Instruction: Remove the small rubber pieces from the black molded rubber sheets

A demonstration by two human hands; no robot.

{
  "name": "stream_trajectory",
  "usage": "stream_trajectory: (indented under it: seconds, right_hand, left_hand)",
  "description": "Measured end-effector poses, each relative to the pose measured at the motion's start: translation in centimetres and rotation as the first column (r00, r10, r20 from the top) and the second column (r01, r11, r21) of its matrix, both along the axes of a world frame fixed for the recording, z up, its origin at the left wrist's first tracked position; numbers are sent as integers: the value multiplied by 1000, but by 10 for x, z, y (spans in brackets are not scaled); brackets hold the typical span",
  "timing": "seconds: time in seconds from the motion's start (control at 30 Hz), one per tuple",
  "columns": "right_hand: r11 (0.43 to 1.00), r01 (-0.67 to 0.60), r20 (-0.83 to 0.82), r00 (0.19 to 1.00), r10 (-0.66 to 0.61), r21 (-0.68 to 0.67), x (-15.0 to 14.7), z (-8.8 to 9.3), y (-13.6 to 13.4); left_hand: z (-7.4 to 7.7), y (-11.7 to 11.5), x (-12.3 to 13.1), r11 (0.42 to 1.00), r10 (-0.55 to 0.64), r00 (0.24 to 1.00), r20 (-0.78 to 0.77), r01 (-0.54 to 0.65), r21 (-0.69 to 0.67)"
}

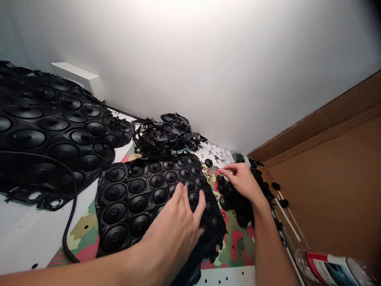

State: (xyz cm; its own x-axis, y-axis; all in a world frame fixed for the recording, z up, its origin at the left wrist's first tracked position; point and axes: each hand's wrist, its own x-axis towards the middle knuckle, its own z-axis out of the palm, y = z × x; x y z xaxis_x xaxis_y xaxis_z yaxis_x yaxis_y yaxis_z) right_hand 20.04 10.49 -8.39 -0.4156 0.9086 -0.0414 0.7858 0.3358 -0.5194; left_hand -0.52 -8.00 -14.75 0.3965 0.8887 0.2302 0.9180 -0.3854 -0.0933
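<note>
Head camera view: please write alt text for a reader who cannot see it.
A person's left hand lies flat on a black rubber sheet of moulded discs, while the right hand pinches a thin metal tool over a pile of loose discs. Both rest on a camouflage-patterned mat, beside a cardboard box.

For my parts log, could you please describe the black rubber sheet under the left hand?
The black rubber sheet is a moulded panel of round discs in rows, each with a raised centre nub, joined by thin webbing with ragged, torn edges. It lies flat on a camouflage-patterned mat. The left hand presses palm-down on its near right part.
</note>
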Motion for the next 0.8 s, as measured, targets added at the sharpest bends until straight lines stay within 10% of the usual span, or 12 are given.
stream_trajectory:
  seconds: [0.23, 0.8]
  right_hand:
    - [979, -126, -235, 968, 86, -160, -7, -3, -56]
    - [989, 150, 19, 988, -150, 1, -11, -18, -114]
  left_hand:
    - [-17, -22, 10, 997, -47, 998, 53, 43, 68]
    - [-19, -11, 3, 995, -80, 979, 187, 68, 71]
